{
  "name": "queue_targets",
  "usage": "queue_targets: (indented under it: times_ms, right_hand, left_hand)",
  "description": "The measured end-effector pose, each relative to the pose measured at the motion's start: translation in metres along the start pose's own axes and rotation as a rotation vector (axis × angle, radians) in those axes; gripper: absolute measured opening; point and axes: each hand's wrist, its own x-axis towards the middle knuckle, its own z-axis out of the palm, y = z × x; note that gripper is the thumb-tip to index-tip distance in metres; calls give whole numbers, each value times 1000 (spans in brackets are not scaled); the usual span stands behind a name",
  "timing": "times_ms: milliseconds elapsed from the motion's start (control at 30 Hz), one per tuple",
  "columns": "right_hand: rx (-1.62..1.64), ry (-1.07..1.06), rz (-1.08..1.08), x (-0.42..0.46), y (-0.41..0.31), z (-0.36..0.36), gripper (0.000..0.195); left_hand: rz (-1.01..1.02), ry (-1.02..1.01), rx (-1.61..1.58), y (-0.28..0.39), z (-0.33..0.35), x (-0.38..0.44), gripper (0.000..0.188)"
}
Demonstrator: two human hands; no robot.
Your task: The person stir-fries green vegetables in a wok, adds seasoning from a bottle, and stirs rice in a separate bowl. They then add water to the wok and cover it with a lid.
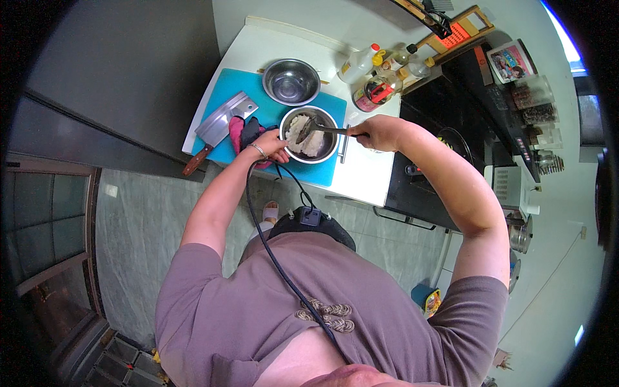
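Note:
My right hand [375,133] grips the dark handle of a spoon [333,129], its head in pale, lumpy food that looks like cooked rice [309,142]. That food lies in a stainless steel bowl [333,151] on a blue cutting board [309,175]. At the bowl's left rim, my left hand [273,145] holds it by the edge. A pink and black cloth [237,133] lies beside and partly under my left hand. Behind, another steel bowl [291,82] shows nothing inside. To the left, a cleaver [225,121] rests on the board, its wooden handle over the counter edge.
Several bottles [358,65] and a jar with a red-handled lid [377,92] stand at the back right of the white counter [370,179]. A black stove [425,193] adjoins it on the right. A dark cabinet [130,82] rises on the left. A black cable hangs before my body.

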Motion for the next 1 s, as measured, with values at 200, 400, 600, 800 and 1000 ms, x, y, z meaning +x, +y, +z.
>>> queue_targets:
  times_ms: [200,400,600,800,1000]
  right_hand:
    - [4,-40,62,3,-9,3,39]
    - [-164,-36,28,16,-19,21,36]
    - [-68,-58,47,13,-7,23,38]
    - [143,126,-22,-30,14,9,36]
    - [635,22,323,-58,-4,-1,36]
  left_hand:
    - [24,-7,4,1,1,-1,29]
    - [6,6,-12,0,3,-1,28]
    - [30,-3,1,1,4,-2,31]
    - [12,9,3,2,5,0,28]
    - [-13,28,-68,-5,9,-1,30]
